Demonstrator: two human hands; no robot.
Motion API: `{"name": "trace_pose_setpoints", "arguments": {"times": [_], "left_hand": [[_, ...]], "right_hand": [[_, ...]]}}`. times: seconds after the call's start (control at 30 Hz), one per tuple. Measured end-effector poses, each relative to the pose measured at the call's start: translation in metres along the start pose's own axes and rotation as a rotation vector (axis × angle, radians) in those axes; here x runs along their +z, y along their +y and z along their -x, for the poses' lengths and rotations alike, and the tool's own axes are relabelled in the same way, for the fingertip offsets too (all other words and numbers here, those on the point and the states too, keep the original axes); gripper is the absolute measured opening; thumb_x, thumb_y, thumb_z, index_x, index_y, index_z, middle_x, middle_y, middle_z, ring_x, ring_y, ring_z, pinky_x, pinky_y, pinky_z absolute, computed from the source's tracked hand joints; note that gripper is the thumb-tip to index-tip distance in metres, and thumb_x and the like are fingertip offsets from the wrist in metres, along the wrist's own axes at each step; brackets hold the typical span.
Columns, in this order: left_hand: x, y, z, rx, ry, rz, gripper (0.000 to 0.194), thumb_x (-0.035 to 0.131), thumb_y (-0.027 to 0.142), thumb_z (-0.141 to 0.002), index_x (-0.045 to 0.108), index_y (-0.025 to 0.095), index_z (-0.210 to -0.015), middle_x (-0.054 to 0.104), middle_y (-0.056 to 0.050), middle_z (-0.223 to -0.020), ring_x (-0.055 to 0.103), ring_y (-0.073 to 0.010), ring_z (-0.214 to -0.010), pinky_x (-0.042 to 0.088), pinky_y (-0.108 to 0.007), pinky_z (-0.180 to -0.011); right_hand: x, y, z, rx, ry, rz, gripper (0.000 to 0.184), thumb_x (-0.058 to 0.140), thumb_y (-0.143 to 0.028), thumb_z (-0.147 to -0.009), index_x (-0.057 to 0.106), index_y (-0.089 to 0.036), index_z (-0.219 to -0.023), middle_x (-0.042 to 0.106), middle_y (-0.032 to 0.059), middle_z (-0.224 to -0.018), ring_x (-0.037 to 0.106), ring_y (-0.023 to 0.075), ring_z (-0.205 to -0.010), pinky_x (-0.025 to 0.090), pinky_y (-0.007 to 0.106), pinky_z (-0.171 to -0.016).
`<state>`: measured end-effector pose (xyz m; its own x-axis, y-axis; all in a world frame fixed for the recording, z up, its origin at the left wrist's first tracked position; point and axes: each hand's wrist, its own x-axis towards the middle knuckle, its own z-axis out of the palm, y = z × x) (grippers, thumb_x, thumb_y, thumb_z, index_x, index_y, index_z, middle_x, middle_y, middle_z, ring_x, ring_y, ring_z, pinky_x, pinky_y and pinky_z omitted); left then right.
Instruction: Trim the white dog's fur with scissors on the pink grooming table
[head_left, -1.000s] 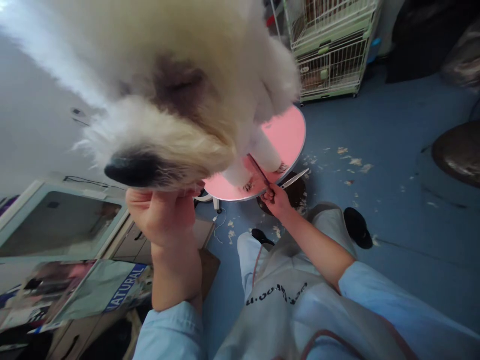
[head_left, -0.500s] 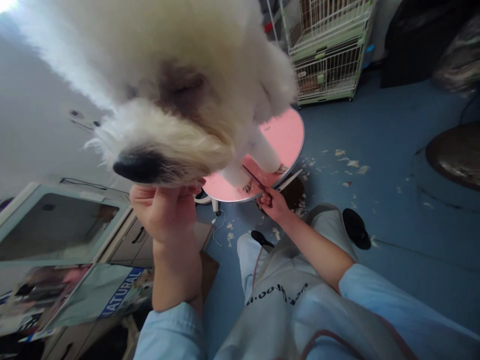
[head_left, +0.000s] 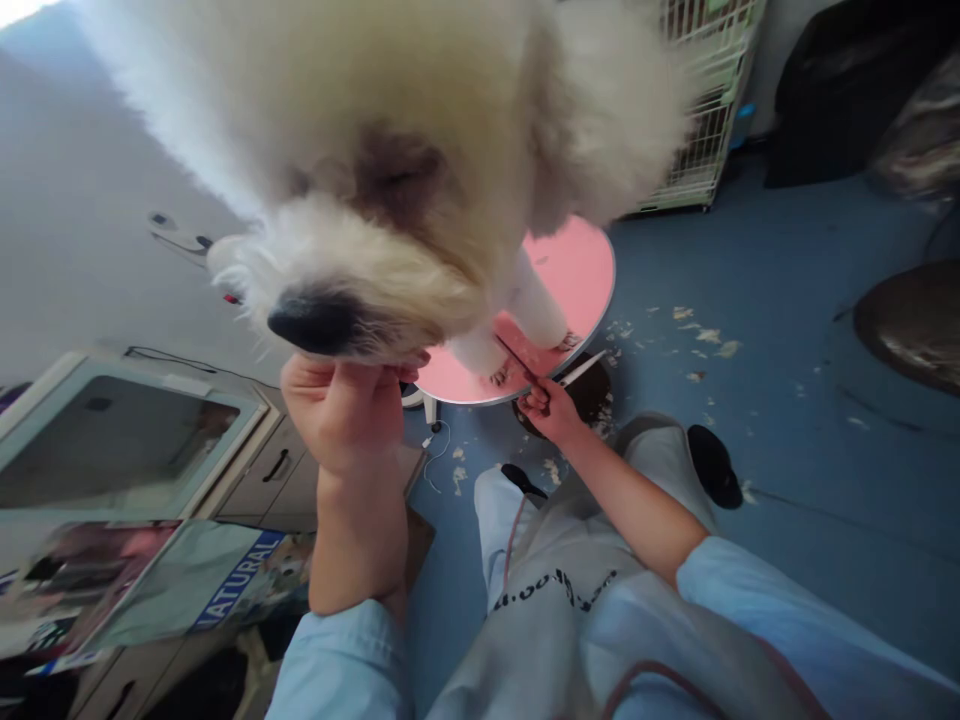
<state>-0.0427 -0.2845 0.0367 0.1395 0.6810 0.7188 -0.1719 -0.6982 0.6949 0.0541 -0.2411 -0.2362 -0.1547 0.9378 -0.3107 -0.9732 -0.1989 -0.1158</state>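
A fluffy white dog (head_left: pixel 390 150) fills the upper view, its black nose close to the camera. It stands with its front paws on a round pink table (head_left: pixel 577 270). My left hand (head_left: pixel 345 410) is closed under the dog's chin and holds its muzzle fur from below. Lower down, at the table's near edge by the front paws, my right hand (head_left: pixel 547 405) grips grooming scissors (head_left: pixel 581 368) together with a thin dark comb (head_left: pixel 514 355).
Clipped fur lies scattered on the blue floor (head_left: pixel 750 400). A wire cage (head_left: pixel 705 110) stands behind the dog. A glass-fronted cabinet (head_left: pixel 112 450) and a bag printed "NATURAL" (head_left: pixel 210 580) are at the left. A dark round stool (head_left: pixel 915 320) sits at the right.
The dog's head has shifted right and closer, now covering most of the cage. My left hand followed under the chin. My right hand stayed at the table edge.
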Motion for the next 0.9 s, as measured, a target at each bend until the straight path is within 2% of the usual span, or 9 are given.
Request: {"name": "trace_pose_setpoints", "arguments": {"times": [0.13, 0.27, 0.37, 0.47, 0.53, 0.67, 0.77, 0.9], "left_hand": [[-0.001, 0.000, 0.000, 0.012, -0.033, -0.021, 0.026, 0.077, 0.038, -0.068, 0.065, 0.016, -0.059, 0.062, 0.000, -0.052, 0.058, -0.0105, -0.043, 0.045, -0.017, -0.040], [-0.002, 0.002, 0.001, -0.021, 0.005, -0.076, 0.032, 0.078, 0.041, -0.067, 0.062, 0.017, -0.055, 0.060, 0.000, -0.050, 0.057, -0.0080, -0.044, 0.044, -0.017, -0.044], [-0.002, 0.002, 0.001, -0.029, 0.007, -0.057, 0.031, 0.079, 0.042, -0.066, 0.063, 0.017, -0.054, 0.058, 0.000, -0.047, 0.056, -0.0086, -0.043, 0.043, -0.017, -0.042], [-0.001, 0.001, 0.001, -0.023, 0.004, -0.002, 0.025, 0.080, 0.038, -0.065, 0.066, 0.019, -0.055, 0.059, 0.000, -0.048, 0.055, -0.0093, -0.041, 0.043, -0.017, -0.039], [0.000, 0.001, 0.001, -0.030, 0.021, 0.002, 0.024, 0.080, 0.037, -0.064, 0.067, 0.019, -0.055, 0.061, 0.000, -0.049, 0.056, -0.0100, -0.041, 0.045, -0.018, -0.039], [0.002, 0.002, 0.001, -0.019, 0.025, 0.012, 0.027, 0.080, 0.037, -0.064, 0.066, 0.017, -0.054, 0.061, 0.000, -0.049, 0.056, -0.0097, -0.041, 0.046, -0.018, -0.041], [0.001, 0.003, 0.000, -0.015, -0.004, -0.026, 0.029, 0.079, 0.038, -0.066, 0.065, 0.016, -0.054, 0.059, -0.001, -0.048, 0.058, -0.0088, -0.045, 0.048, -0.017, -0.047], [-0.001, 0.001, 0.000, 0.003, 0.011, -0.049, 0.030, 0.078, 0.039, -0.068, 0.066, 0.017, -0.052, 0.059, -0.002, -0.047, 0.058, -0.0089, -0.045, 0.046, -0.016, -0.046]], "right_hand": [[-0.007, -0.002, -0.002, -0.021, 0.019, -0.107, 0.017, 0.047, -0.013, -0.086, 0.050, -0.019, -0.070, 0.028, -0.0111, -0.040, 0.026, 0.0055, -0.037, 0.046, 0.023, -0.058], [-0.013, -0.003, -0.005, -0.029, -0.002, -0.125, 0.015, 0.046, -0.013, -0.087, 0.052, -0.019, -0.074, 0.028, -0.0116, -0.041, 0.026, 0.0048, -0.037, 0.047, 0.022, -0.061], [-0.014, -0.006, -0.008, -0.064, 0.028, -0.091, 0.016, 0.044, -0.015, -0.088, 0.055, -0.019, -0.078, 0.027, -0.0118, -0.041, 0.026, 0.0045, -0.036, 0.046, 0.021, -0.060], [-0.011, -0.004, -0.012, -0.064, 0.138, 0.012, 0.022, 0.044, -0.015, -0.089, 0.048, -0.019, -0.067, 0.028, -0.0108, -0.039, 0.027, 0.0051, -0.035, 0.043, 0.021, -0.056], [-0.009, 0.001, -0.014, -0.027, 0.166, 0.079, 0.026, 0.046, -0.014, -0.088, 0.043, -0.019, -0.062, 0.029, -0.0102, -0.039, 0.027, 0.0056, -0.036, 0.042, 0.022, -0.054], [-0.010, 0.007, -0.012, -0.056, 0.044, 0.016, 0.026, 0.048, -0.015, -0.087, 0.042, -0.019, -0.063, 0.030, -0.0103, -0.040, 0.028, 0.0055, -0.037, 0.045, 0.022, -0.058], [-0.015, 0.005, -0.008, -0.062, 0.048, -0.069, 0.028, 0.043, -0.013, -0.089, 0.039, -0.019, -0.061, 0.029, -0.0100, -0.040, 0.027, 0.0052, -0.037, 0.046, 0.022, -0.060], [-0.021, -0.002, -0.007, -0.079, 0.036, -0.072, 0.022, 0.043, -0.014, -0.089, 0.046, -0.019, -0.067, 0.028, -0.0109, -0.040, 0.027, 0.0051, -0.036, 0.048, 0.022, -0.063]]}}
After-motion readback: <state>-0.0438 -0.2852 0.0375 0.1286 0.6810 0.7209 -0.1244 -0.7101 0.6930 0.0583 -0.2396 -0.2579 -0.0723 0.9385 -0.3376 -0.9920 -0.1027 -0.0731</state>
